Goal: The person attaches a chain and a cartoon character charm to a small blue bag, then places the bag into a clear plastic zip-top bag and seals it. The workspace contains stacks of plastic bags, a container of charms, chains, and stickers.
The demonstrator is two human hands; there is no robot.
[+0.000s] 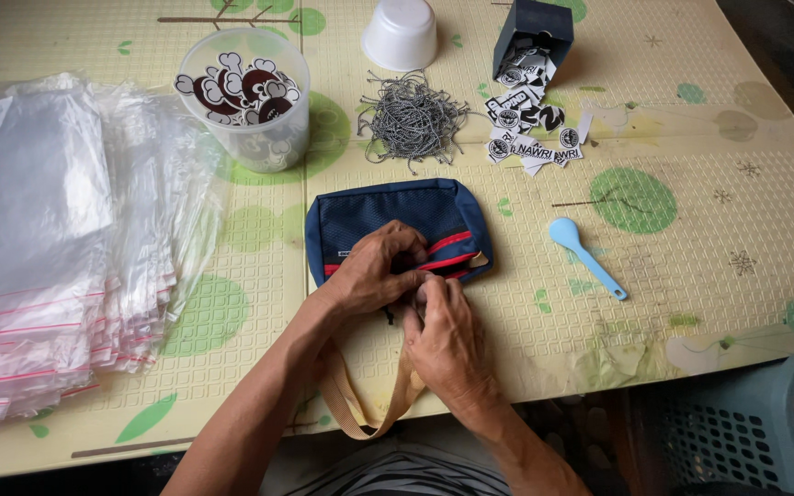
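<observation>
A navy blue pouch with red zip trim and a tan strap lies on the table near its front edge. My left hand grips the pouch's front edge by the zip. My right hand pinches something small at the pouch's near edge; what it holds is hidden by the fingers. The strap loops down past the table edge between my forearms.
A stack of clear zip bags fills the left. Behind the pouch stand a clear tub of cartoon charms, a pile of grey cords, a white cup, and a dark box spilling printed tags. A light blue spoon lies at right.
</observation>
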